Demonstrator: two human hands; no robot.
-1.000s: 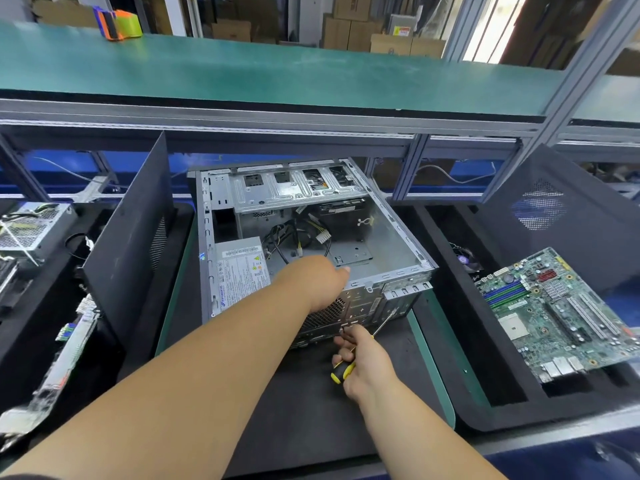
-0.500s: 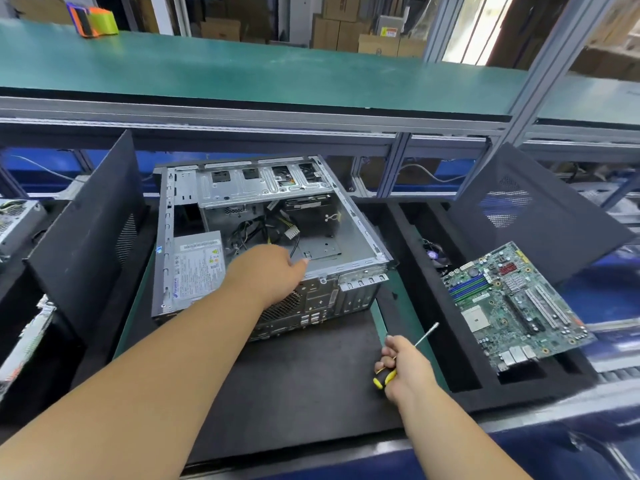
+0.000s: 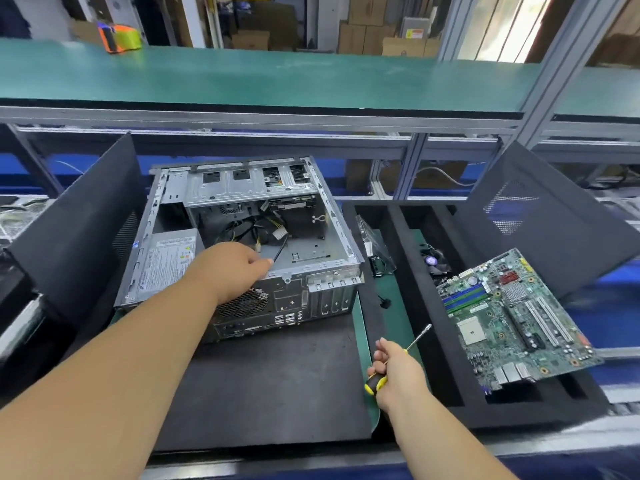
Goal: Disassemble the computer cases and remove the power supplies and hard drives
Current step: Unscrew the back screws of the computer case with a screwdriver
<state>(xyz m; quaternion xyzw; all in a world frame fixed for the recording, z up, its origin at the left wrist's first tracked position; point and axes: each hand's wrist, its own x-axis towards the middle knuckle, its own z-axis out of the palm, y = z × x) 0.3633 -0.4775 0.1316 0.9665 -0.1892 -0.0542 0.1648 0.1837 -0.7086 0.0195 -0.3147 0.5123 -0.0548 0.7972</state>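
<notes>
The open grey steel computer case (image 3: 242,244) lies on the black mat at twelve o'clock. The left hand (image 3: 230,268) grips its rear rim. At four o'clock, the right hand (image 3: 398,374) holds a yellow-handled screwdriver (image 3: 414,344).

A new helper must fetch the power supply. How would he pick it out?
Find the open metal case on the black mat. The power supply lies in its near-left corner, beside the left hand. It alone is a grey box with a white printed label on top.
</notes>
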